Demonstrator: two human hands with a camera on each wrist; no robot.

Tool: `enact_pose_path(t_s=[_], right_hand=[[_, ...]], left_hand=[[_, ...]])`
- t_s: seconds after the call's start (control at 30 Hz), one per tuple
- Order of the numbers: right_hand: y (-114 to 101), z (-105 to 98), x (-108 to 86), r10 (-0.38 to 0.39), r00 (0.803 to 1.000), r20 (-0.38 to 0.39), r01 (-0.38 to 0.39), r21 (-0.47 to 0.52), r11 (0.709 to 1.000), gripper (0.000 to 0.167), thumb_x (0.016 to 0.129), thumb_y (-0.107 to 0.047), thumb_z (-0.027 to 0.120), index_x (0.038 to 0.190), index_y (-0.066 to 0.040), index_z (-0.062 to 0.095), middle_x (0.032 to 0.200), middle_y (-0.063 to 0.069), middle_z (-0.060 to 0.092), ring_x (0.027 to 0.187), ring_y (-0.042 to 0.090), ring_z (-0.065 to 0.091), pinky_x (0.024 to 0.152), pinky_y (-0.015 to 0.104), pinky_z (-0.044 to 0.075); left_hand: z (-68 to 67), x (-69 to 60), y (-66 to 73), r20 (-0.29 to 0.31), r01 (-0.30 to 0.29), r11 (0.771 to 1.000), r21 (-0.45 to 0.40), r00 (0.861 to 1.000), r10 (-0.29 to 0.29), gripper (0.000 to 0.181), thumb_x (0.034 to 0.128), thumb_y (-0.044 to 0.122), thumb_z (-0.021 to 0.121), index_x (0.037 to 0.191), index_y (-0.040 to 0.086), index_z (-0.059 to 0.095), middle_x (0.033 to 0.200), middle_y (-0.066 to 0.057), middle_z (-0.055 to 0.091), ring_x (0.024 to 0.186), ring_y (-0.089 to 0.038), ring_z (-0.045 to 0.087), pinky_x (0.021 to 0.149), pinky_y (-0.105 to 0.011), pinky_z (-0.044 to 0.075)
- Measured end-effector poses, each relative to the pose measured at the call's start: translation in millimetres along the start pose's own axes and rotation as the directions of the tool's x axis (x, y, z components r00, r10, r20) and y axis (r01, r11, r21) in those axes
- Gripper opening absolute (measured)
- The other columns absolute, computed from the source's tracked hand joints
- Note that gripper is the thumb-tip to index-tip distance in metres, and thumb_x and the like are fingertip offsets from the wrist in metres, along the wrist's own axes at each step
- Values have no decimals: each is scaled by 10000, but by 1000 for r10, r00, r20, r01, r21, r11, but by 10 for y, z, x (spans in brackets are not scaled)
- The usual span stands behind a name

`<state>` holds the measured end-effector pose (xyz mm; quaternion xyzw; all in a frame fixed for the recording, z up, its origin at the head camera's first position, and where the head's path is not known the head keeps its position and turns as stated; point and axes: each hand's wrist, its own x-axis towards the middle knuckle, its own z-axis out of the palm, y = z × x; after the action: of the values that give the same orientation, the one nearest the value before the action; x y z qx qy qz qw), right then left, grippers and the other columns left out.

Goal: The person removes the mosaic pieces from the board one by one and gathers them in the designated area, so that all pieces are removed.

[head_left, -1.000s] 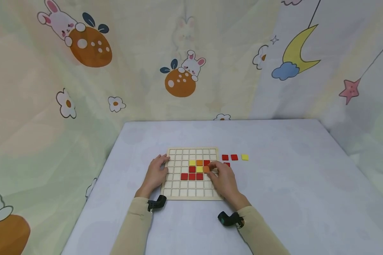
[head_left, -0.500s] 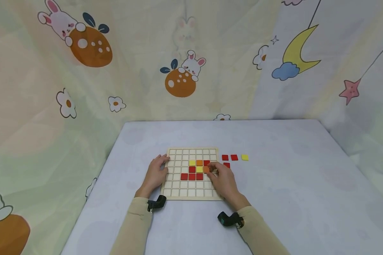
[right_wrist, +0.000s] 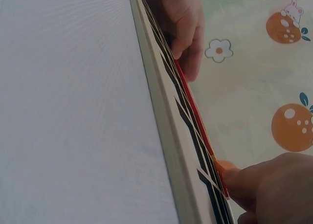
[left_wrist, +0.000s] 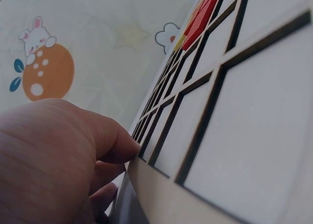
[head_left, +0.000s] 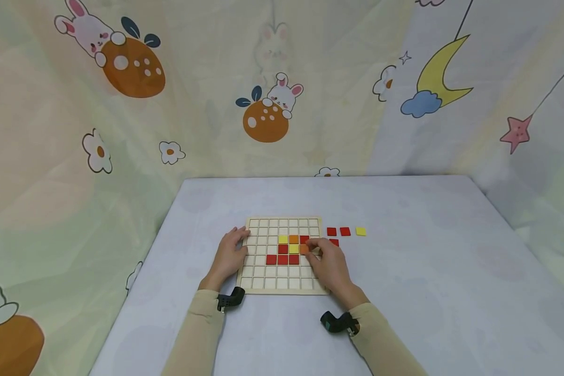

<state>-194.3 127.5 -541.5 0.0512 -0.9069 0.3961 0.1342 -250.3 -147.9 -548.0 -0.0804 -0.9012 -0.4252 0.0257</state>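
A wooden grid board (head_left: pixel 259 270) lies flat on the table, with several red tiles (head_left: pixel 282 259), yellow tiles (head_left: pixel 294 249) and an orange tile (head_left: pixel 293 239) in its cells. My right hand (head_left: pixel 331 265) pinches another orange tile (head_left: pixel 303 249) at a cell just below a red one; the fingertips partly cover it. In the right wrist view, the orange tile (right_wrist: pixel 226 166) shows at the thumb. Along the board's left border rests my left hand (head_left: pixel 225 258), its thumb and fingertips touching the edge. The left wrist view shows that hand (left_wrist: pixel 46 158) against the board's rim (left_wrist: pixel 156 190).
Loose red tiles (head_left: pixel 345 231) and a yellow tile (head_left: pixel 361 231) lie right of the board. One more red tile (head_left: pixel 333 242) sits close to the right hand's fingers. Behind the pale tabletop (head_left: pixel 432 250) hangs a printed cloth (head_left: pixel 207 120).
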Motion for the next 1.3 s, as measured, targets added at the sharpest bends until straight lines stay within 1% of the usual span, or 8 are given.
enact_pose_path(t_s=[0.17,0.5,0.6,0.7,0.93,1.03,1.13,1.3], right_hand=[[-3,10,5,1,1000,24,-1,0,1000,296,846,-106,758,1130,-120,675,982,-32,667,895,156,595,805,325,557],[17,-3,21,19,999,-29,-18,31,999,288,846,-98,755,1122,-108,675,943,-16,669,818,164,553,709,290,513],[26,-41,31,38,998,-41,-37,41,998,286,852,-103,745,1130,-106,682,945,-7,676,809,170,540,691,286,494],[58,-93,47,79,996,-38,-77,46,996,288,858,-114,741,1140,-111,682,948,-8,671,818,175,533,687,286,493],[204,-233,91,173,985,-19,-172,44,984,328,867,-100,732,1186,-98,656,996,31,668,904,194,582,770,309,562],[244,-284,98,189,982,-20,-188,33,982,329,875,-104,721,1196,-84,651,997,46,665,904,209,571,758,313,554],[270,-321,104,196,980,-24,-196,21,980,312,882,-121,715,1185,-78,653,977,51,648,894,224,542,740,312,516],[288,-361,116,213,977,-20,-213,9,977,289,891,-147,716,1165,-78,653,979,51,642,918,226,543,774,320,508]], left_hand=[[2,-2,-2,-12,-11,1000,-3,1000,11,417,900,26,529,1311,34,603,1479,-127,467,1453,-314,264,1234,-434,135],[-10,-3,-2,6,-6,1000,-5,1000,6,413,915,33,530,1322,45,595,1490,-112,456,1462,-296,246,1237,-420,125],[-8,0,-4,2,-12,1000,-3,1000,12,410,914,35,529,1317,37,598,1486,-121,460,1460,-309,250,1236,-431,128],[-5,1,-9,0,-13,1000,-9,1000,13,412,911,36,529,1318,37,598,1486,-121,459,1459,-310,251,1235,-434,126],[-7,-1,1,-1,-11,1000,-18,1000,11,416,906,31,530,1316,38,600,1484,-121,462,1458,-308,254,1237,-428,120],[-2,1,-8,-2,-13,1000,-14,1000,13,418,904,30,534,1317,36,600,1482,-123,464,1456,-310,257,1236,-436,125],[1,5,-11,-3,-13,1000,-13,1000,13,410,910,33,537,1316,34,600,1479,-121,468,1456,-305,260,1236,-431,126],[-7,-2,-7,-4,-6,1000,-19,1000,6,402,917,33,542,1314,43,603,1480,-107,471,1458,-289,259,1237,-414,124]])
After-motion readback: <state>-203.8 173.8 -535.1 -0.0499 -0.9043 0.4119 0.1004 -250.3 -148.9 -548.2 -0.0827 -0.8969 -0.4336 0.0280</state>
